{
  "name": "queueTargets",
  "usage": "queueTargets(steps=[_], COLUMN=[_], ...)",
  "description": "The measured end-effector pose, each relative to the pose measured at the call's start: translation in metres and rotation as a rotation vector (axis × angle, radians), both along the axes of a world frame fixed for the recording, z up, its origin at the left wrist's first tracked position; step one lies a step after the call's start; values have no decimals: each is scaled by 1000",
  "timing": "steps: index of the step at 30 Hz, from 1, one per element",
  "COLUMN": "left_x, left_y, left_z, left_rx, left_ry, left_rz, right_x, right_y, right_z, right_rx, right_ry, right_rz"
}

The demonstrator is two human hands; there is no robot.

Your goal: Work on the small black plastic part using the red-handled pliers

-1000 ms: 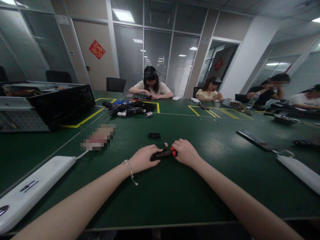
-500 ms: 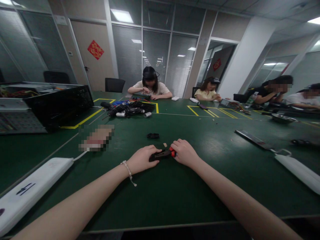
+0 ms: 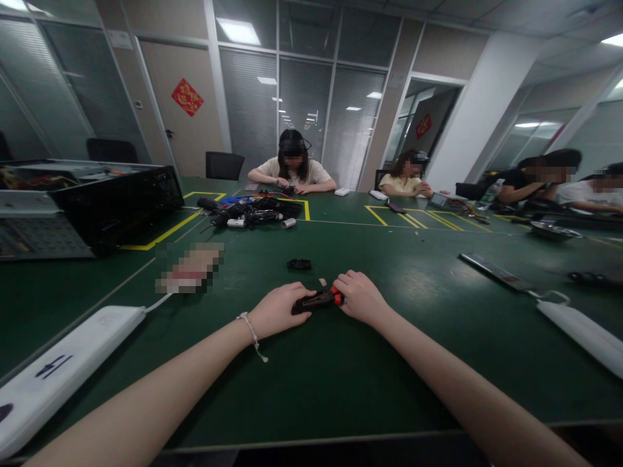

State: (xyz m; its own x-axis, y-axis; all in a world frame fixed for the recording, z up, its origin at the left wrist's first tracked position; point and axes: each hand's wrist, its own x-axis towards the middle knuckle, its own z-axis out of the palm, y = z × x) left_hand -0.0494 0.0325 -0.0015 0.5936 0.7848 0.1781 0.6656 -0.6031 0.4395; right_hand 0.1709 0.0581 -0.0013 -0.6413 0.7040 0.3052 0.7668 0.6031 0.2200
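Note:
My right hand (image 3: 361, 297) is closed round the red handles of a pair of pliers (image 3: 321, 299), whose dark jaws point left. My left hand (image 3: 278, 307) pinches a small black piece (image 3: 302, 303) between thumb and fingers, at the tip of the jaws. I cannot make out the piece's kind, and the fingers partly cover it. Just beyond the hands, a black plastic-looking part (image 3: 298, 264) lies on the green table (image 3: 379, 383). Beside the pliers is a small tan scrap (image 3: 322, 282).
An open computer case (image 3: 111, 211) stands at left, near a heap of cables (image 3: 253, 211). White power banks (image 3: 63, 370) (image 3: 581, 334) flank me, each wired to a device. A metal bowl (image 3: 555, 230) is at far right. Several people sit across the table.
Both hands keep their hold on the pliers and the black piece, almost unmoved. Across the table, the facing person's hand has shifted slightly.

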Motion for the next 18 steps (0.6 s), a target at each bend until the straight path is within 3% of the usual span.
queueTargets(steps=[18], left_x=[1], left_y=[0], left_z=[1], left_rx=[-1], left_ry=[2], left_rz=[5], right_x=[0], right_y=[1], right_z=[-2], right_rx=[12], right_ry=[-17], right_rz=[-6])
